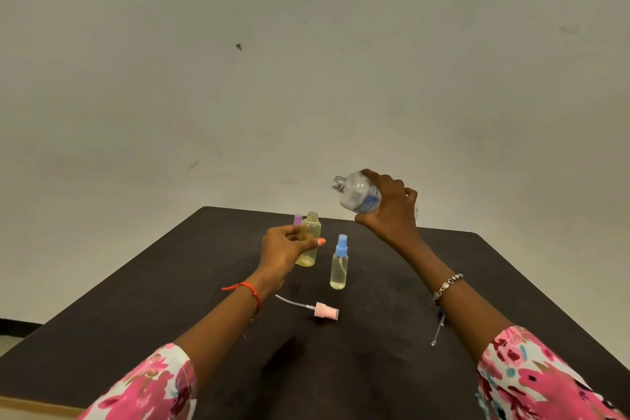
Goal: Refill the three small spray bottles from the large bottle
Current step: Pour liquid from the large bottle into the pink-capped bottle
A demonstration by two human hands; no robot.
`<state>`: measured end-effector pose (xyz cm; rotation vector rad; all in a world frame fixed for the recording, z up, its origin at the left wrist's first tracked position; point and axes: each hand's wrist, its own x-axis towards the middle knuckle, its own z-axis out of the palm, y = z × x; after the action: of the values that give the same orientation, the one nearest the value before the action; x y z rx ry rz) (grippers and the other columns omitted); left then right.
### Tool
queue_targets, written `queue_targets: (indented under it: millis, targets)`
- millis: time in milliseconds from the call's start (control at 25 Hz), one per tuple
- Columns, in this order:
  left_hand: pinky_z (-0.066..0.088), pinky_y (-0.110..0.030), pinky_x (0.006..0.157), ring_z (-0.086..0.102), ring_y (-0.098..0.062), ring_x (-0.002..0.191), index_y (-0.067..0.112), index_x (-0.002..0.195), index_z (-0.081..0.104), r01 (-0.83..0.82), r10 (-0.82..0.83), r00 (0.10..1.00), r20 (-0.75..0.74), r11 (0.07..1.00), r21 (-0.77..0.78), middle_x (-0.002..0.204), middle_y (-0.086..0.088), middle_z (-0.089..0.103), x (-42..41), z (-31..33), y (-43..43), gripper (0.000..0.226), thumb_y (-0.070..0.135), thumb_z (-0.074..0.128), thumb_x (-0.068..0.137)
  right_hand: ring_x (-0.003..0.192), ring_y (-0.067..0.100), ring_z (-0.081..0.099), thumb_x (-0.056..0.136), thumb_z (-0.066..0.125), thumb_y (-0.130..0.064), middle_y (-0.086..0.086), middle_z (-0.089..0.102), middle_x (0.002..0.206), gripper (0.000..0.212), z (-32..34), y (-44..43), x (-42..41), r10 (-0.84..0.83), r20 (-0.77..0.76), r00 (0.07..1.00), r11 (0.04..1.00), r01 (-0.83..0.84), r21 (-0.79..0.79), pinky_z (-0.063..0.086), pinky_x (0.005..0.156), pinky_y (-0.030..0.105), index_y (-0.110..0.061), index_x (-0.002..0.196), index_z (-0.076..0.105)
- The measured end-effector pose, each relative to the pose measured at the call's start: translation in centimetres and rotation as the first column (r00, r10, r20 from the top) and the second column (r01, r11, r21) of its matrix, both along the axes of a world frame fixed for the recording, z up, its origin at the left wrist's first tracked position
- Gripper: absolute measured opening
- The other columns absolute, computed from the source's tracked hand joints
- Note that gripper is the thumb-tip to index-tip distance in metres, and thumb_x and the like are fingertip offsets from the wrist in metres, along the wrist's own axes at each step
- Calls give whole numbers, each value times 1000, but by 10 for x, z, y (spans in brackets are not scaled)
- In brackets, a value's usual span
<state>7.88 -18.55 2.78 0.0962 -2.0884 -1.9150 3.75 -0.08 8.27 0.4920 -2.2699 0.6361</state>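
Note:
My right hand [388, 204] grips the large clear bottle [358, 193], uncapped and tilted with its threaded mouth pointing left, above the table's far side. My left hand [286, 247] holds an open small bottle [311, 239] of pale yellow liquid, which stands upright on the table. A second small bottle with a blue spray cap [339, 262] stands just to its right. Behind my left hand, only the purple cap of a third bottle [298, 219] shows. A pink spray head [322, 310] with its dip tube lies on the table in front.
Everything sits on a dark table [170, 317] whose far edge meets a plain pale wall. A thin chain hangs from my right wrist's bracelet [447, 286] down to the table.

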Motion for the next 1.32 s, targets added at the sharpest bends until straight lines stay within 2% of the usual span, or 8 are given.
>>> queue_targets:
  millis: [80,200,320,480,680,800,920,1320]
  targets:
    - [54,-33,84,65,-21,100,5,115,62,14,-14,1000,-5,1000,12,113,-13,67,1,3,0,56,15,82,63,107,28,50,60,72,-31,7,58,118,73,1,-4,2,8,-24,1000,997,-6,83,29,90,40,-22,128,47]
    - [55,-27,73,66,-22,97,6,113,63,34,-34,999,-24,999,23,110,-12,68,4,9,0,53,14,81,63,108,28,50,60,75,-27,6,59,119,72,4,-9,3,8,-64,998,984,4,176,27,93,41,-23,127,48]
    - [55,-25,70,66,-22,97,6,114,62,39,-38,999,-29,999,35,110,-11,68,7,14,-2,55,14,81,63,109,29,51,60,77,-25,6,59,120,71,6,-13,3,11,-91,996,973,10,229,27,95,44,-24,126,50]
    - [55,-26,71,66,-21,98,7,111,64,38,-37,999,-36,999,34,108,-11,69,8,17,-3,51,14,81,64,111,30,51,60,78,-26,7,60,121,70,8,-16,2,19,-112,993,969,10,247,27,97,47,-23,125,52]
    - [54,-36,88,64,-22,103,7,114,62,27,-27,999,-26,1000,7,113,-10,67,8,18,-6,54,15,81,64,109,30,52,59,77,-24,7,60,119,70,11,-18,4,37,-134,990,965,-1,261,28,95,47,-23,124,52]
    - [52,-40,92,63,-23,104,6,114,62,22,-22,999,-24,1000,9,114,-11,67,8,18,-8,55,15,81,63,107,31,53,58,77,-22,7,62,116,68,12,-18,3,41,-159,986,965,2,261,30,94,48,-23,122,54]
    - [52,-41,92,63,-22,104,6,114,63,21,-21,1000,-19,1000,-2,114,-11,67,10,19,-9,55,16,82,63,106,31,54,58,77,-23,7,63,114,66,12,-19,3,47,-177,983,964,2,265,30,93,49,-23,121,54]
    - [53,-29,81,62,-17,95,4,114,61,34,-33,999,-22,999,12,113,-11,66,17,22,-8,55,11,81,64,108,33,54,58,78,-20,7,63,115,66,14,-19,4,54,-184,981,958,0,285,30,95,51,-23,120,55]
